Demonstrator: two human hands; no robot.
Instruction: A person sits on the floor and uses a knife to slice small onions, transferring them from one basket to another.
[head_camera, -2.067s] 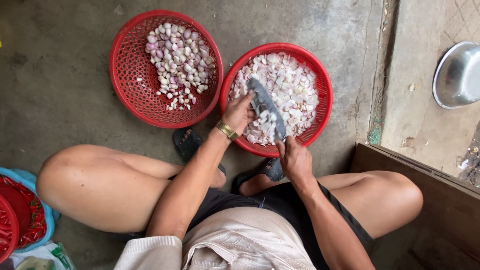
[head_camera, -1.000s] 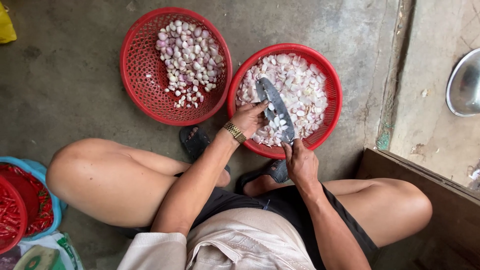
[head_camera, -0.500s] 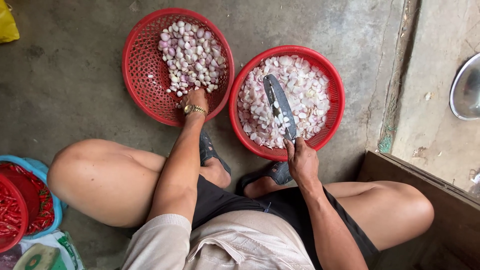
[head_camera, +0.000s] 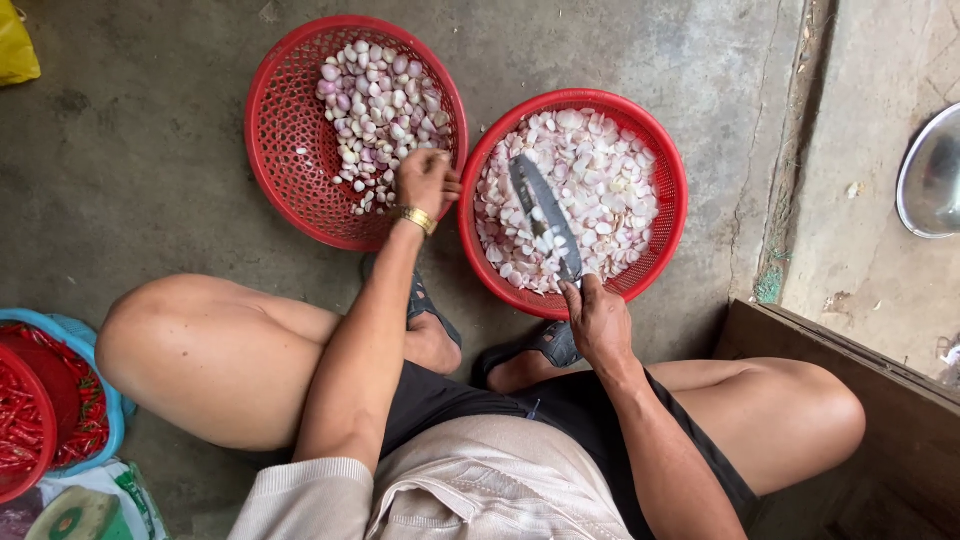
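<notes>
A person squats on a grey concrete floor (head_camera: 130, 150), seen from above, with two round red plastic baskets in front of the knees. The left basket (head_camera: 290, 170) holds a loose pile of unpeeled shallots (head_camera: 375, 100), purple and white, heaped toward its far right side; the rest of its mesh bottom is bare. The right basket (head_camera: 660, 250), touching the left one at the rims, is nearly full of peeled shallots (head_camera: 600, 190), pale pink and white.

The left hand (head_camera: 425, 180), with a gold watch (head_camera: 415, 218) on the wrist, rests curled at the near edge of the unpeeled pile; the fingers are bent inward, and whether they pinch a shallot cannot be told. The right hand (head_camera: 598, 320) is closed around the handle of a knife (head_camera: 545, 222), whose long grey blade lies out over the peeled shallots, with bits of skin stuck to it.

At the lower left, cut off by the edge, a red basket (head_camera: 35, 425) of red chillies (head_camera: 15, 420) sits inside a blue tub (head_camera: 105, 385). A metal bowl (head_camera: 930, 175) is half out of view at the right, and a yellow bag (head_camera: 18, 45) shows only a corner at top left. The knife handle is hidden inside the fist.

Two seconds ago the left hand was at the right basket beside the blade; it has since crossed to the left basket, while the knife has stayed over the right one.
</notes>
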